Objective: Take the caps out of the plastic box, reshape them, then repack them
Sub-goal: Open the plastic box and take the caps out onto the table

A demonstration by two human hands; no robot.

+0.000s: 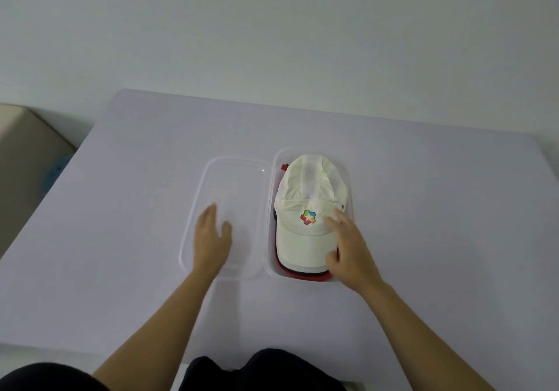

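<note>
Cream cap lies topmost in plastic box; lid at box's 9 o'clock. Your left hand flat over lid, fingers straight. Your right hand, fingers spread, touches cap's 4 o'clock.

We see a plain indoor room, kind unclear. A white wall fills the upper frame behind a pale lilac table.

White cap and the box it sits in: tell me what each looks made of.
White cap: thin, matte fabric, probably synthetic, with mesh panels on the crown. Plastic box: clear, glossy, rigid-looking plastic; the table shows through its wall.
</note>
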